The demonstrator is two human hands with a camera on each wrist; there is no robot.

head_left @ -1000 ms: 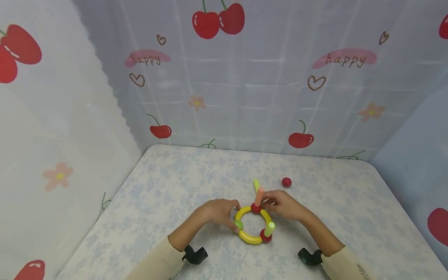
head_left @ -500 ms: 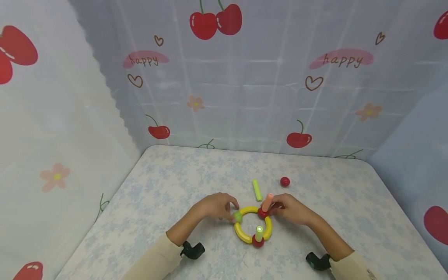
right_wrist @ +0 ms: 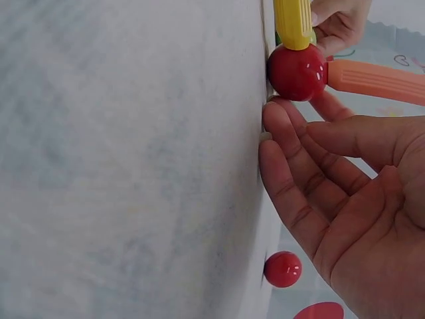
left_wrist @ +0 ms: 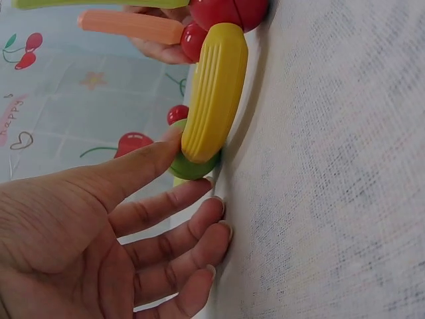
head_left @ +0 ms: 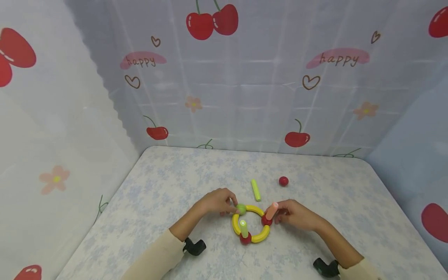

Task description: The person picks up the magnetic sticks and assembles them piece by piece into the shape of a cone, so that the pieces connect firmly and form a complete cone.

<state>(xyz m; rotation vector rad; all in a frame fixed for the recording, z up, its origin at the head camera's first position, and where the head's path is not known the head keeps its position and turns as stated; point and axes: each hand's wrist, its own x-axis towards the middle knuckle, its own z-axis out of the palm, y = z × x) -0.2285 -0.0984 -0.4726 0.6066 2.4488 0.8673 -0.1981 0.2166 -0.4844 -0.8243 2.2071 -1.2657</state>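
Observation:
On the table lies a ring of yellow curved rods (head_left: 260,235) joined by balls. My left hand (head_left: 218,202) pinches the green ball (head_left: 241,209) at the ring's far left between thumb and index finger; the left wrist view shows its other fingers loosely bent below. My right hand (head_left: 297,214) is at the ring's right side, fingers loosely bent beside the red ball (right_wrist: 297,73) that bears an upright orange rod (head_left: 272,210). Its index finger passes behind that ball, and the thumb is apart from it. At the near side, another red ball (head_left: 245,238) bears a light green rod (head_left: 244,228).
A loose light green rod (head_left: 256,190) lies beyond the ring. Farther right is a loose red ball (head_left: 283,181). A cherry-print curtain (head_left: 238,85) hangs behind the patterned table (head_left: 182,171).
The ring has turned clockwise: the green ball moved up and right, the orange rod right and nearer, the near red ball left. Both hands moved along with it.

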